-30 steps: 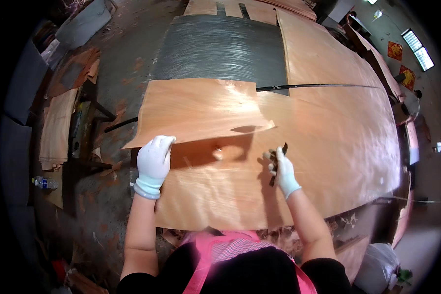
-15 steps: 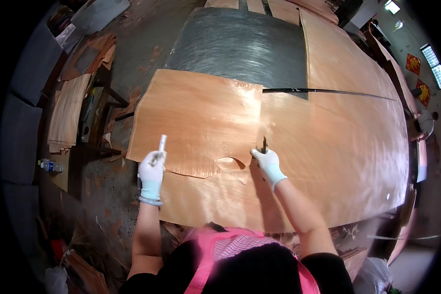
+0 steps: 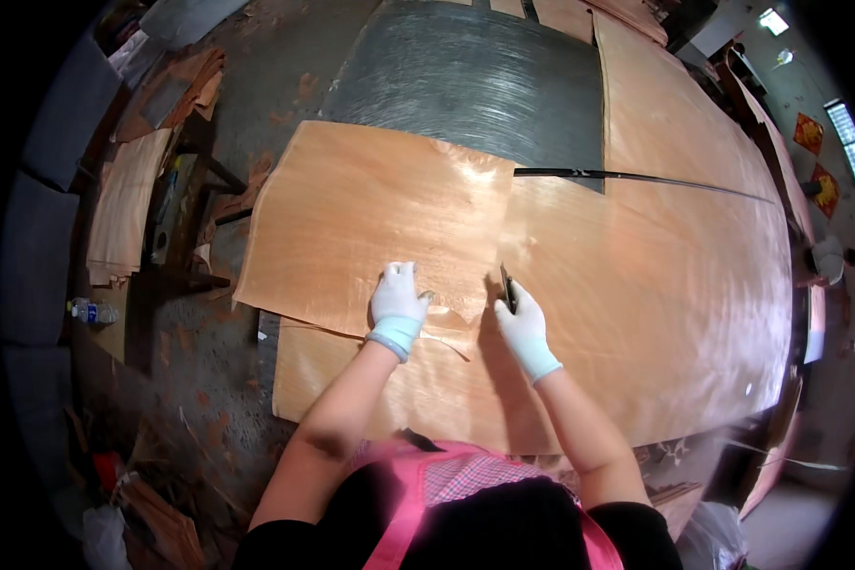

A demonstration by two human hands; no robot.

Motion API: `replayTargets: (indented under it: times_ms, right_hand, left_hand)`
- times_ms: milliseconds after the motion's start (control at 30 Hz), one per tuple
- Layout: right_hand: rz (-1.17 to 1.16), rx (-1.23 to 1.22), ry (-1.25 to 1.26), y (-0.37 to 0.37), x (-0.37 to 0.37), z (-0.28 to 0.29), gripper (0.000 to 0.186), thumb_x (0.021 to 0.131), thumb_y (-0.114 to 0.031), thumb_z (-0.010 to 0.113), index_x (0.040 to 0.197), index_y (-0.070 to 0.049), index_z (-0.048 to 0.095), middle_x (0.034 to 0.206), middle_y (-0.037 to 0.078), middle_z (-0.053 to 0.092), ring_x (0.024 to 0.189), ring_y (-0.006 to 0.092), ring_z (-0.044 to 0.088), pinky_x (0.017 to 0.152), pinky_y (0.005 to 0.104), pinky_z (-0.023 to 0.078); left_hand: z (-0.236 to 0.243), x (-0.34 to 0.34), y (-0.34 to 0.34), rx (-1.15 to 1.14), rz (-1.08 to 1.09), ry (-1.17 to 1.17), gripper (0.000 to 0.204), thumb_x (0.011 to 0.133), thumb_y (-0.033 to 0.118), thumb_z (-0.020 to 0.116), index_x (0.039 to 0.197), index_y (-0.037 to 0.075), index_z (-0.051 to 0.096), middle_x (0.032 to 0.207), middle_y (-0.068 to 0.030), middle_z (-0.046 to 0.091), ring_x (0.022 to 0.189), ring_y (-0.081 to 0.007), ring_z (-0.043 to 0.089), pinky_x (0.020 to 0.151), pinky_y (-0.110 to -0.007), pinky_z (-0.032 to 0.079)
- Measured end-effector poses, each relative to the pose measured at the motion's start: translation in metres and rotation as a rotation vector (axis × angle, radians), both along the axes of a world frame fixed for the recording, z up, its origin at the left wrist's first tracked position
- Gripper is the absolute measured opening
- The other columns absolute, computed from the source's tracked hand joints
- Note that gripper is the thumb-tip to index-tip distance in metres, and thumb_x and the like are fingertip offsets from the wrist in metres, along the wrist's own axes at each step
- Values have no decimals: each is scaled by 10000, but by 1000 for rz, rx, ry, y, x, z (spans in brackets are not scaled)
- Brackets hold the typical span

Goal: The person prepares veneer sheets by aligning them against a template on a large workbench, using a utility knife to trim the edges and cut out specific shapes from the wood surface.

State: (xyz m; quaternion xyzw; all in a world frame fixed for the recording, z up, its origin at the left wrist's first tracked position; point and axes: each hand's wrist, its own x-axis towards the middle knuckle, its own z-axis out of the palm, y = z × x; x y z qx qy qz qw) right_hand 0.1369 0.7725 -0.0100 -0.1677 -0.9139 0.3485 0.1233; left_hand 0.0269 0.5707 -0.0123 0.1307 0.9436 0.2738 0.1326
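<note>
A thin tan wood veneer sheet (image 3: 370, 199) lies on top of a larger veneer sheet (image 3: 636, 313). Its near edge is ragged, with a torn, curling patch (image 3: 448, 317) close to its right corner. My left hand (image 3: 398, 302), in a white glove with a pale blue cuff, rests on the smaller sheet just left of that patch, fingers forward and thumb apart. To the right of the tear, my gloved right hand (image 3: 522, 328) grips a slim dark knife (image 3: 508, 288), its tip pointing away from me. A narrow veneer strip (image 3: 446, 348) curls below the tear.
A long black rod (image 3: 627, 176) lies across the veneer beyond my right hand. Behind it is a dark scuffed board (image 3: 465, 81). Stacked veneer (image 3: 128, 209) stands on the left beside a plastic bottle (image 3: 93, 311). Scraps litter the floor (image 3: 199, 380).
My left hand has moved right and come down on the sheet; the slim white shape sticking up from it no longer shows. The knife in my right hand now leans left.
</note>
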Motion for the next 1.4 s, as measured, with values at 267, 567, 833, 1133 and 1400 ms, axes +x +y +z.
replayTargets:
  times_ms: [267, 567, 833, 1133, 1400]
  right_hand:
    - [190, -867, -533, -39, -23, 43, 458, 1007, -150, 488, 1427, 25, 432, 842, 120, 695, 665, 155, 660, 613, 325, 553]
    - [556, 72, -661, -71, -62, 46, 628, 924, -122, 443, 1504, 17, 244, 863, 272, 680, 760, 444, 658, 704, 524, 510]
    - [878, 562, -882, 9, -64, 79, 528, 933, -254, 530, 1446, -333, 433, 835, 120, 704, 725, 331, 695, 596, 441, 517]
    - [1067, 574, -305, 56, -105, 82, 642, 878, -120, 548, 1456, -367, 421, 965, 101, 692, 829, 337, 690, 723, 412, 545]
    - [1225, 768, -299, -4, -139, 40, 512, 924, -130, 517, 1378, -362, 467, 859, 106, 675, 716, 318, 679, 637, 408, 536]
  left_hand:
    - [-12, -5, -8, 148, 103, 79, 485, 805, 138, 705, 1257, 101, 532, 1242, -139, 533, 1145, -343, 566, 950, -420, 499]
    - [-6, -9, 0, 52, 125, -19, 484, 806, 24, 618, 1273, 117, 535, 1254, -167, 534, 1133, -351, 581, 897, -416, 533]
    - [-9, -5, 10, -60, 114, 29, 682, 778, 324, 810, 1327, 60, 504, 1263, -188, 503, 1178, -321, 524, 982, -368, 482]
    - [-1, -7, 8, 23, 246, -20, 808, 694, 359, 870, 1322, 22, 490, 1269, -178, 496, 1183, -310, 525, 967, -352, 499]
    - [-1, -11, 7, 13, 198, -9, 835, 665, 364, 888, 1321, 38, 487, 1264, -164, 509, 1173, -302, 542, 941, -360, 519]
